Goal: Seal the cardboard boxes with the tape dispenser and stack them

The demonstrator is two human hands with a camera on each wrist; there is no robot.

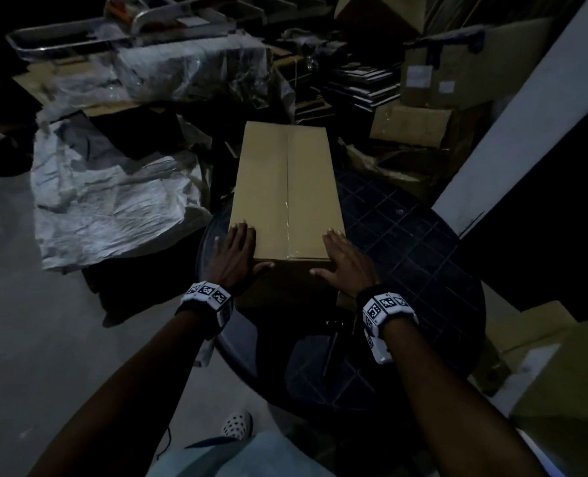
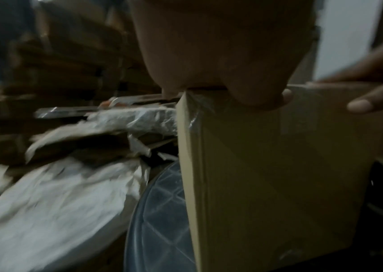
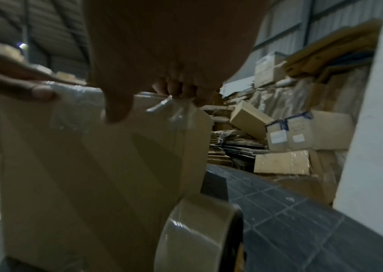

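Note:
A long cardboard box (image 1: 285, 180) lies on a dark round table (image 1: 406, 256), with clear tape (image 1: 287, 215) along its top seam. My left hand (image 1: 235, 249) lies flat on the near left corner, thumb on the end face. On the near right corner my right hand (image 1: 340, 256) rests the same way. The left wrist view shows the box end (image 2: 278, 174) under my left thumb (image 2: 262, 99). In the right wrist view the tape dispenser's roll (image 3: 197, 239) stands on the table, close against the box (image 3: 92, 174).
A crumpled white sheet (image 1: 113, 201) covers the floor at the left. Stacked cardboard boxes (image 1: 423, 125) and flat card pile up behind the table. A white pillar (image 1: 526, 125) stands at the right, with more boxes (image 1: 561, 390) near my right side.

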